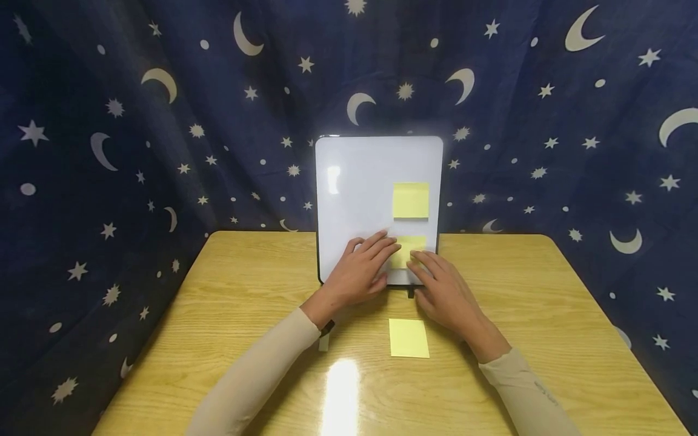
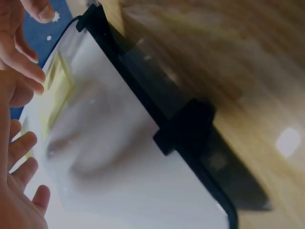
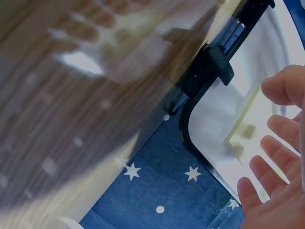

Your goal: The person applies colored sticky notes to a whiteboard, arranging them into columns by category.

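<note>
Whiteboard (image 1: pixel 354 212) stands upright at the back of the table (image 1: pixel 545 315), in front of a dark blue curtain (image 1: pixel 262 121), with a black foot (image 3: pixel 217 64) at its lower edge. One yellow note (image 1: pixel 411 200) sits on the right part of the board, and a lower note (image 1: pixel 402 259) lies on the board just beneath it, between the two hands. The left hand (image 1: pixel 361 271) reaches in from the left, its fingers stretched out and tips at the note's left side. The right hand (image 1: pixel 444 290) meets the right side, fingers spread and only slightly bent, thumb apart. Neither hand appears to pinch anything; how hard the tips press cannot be told.

The step in hand looks like setting the lower note in line with the upper one and smoothing it down. The next move probably calls for firm pressure along the top edge, then lifting both hands away without dragging a corner. A third note (image 1: pixel 409 338) lies flat on the table between the forearms, within easy reach should another be wanted.
</note>
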`<state>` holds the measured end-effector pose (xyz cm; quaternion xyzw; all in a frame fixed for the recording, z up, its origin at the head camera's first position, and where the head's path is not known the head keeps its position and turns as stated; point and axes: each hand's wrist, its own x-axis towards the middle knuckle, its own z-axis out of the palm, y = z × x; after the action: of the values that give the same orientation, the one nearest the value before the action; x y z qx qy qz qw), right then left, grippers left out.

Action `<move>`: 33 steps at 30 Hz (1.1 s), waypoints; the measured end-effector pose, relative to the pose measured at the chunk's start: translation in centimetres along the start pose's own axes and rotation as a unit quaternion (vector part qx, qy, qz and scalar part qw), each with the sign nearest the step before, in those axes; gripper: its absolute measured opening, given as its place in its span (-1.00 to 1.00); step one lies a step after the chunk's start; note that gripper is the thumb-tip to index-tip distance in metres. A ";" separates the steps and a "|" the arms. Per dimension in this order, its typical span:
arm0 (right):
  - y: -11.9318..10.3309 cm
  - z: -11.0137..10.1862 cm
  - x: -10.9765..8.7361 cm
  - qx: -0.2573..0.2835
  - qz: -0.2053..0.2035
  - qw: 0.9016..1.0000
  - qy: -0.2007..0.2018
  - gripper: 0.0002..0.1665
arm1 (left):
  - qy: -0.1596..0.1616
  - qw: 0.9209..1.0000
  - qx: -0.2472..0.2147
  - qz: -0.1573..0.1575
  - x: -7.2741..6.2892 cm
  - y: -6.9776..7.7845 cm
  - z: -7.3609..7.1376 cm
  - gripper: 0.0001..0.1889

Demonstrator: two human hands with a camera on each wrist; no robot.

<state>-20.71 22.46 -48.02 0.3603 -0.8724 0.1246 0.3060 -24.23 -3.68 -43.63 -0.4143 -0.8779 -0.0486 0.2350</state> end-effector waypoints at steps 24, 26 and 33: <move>-2.0 -0.2 0.9 0.036 0.001 0.999 0.012 -0.29 | 0.071 0.982 -0.150 -0.089 -5.5 -1.7 -0.7 -0.50; -2.3 -0.2 1.1 0.040 -0.001 0.999 0.014 -0.30 | 0.082 0.978 -0.164 -0.097 -5.9 -2.0 -0.7 -0.51; -3.5 0.1 1.9 0.057 -0.033 0.998 0.026 -0.33 | 0.146 0.960 -0.192 -0.140 -7.3 -3.0 -0.5 -0.58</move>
<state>-19.35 18.93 -46.93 0.4019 -0.8434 0.1733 0.3116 -22.37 -10.90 -46.19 -0.3126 -0.8577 -0.3088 0.2670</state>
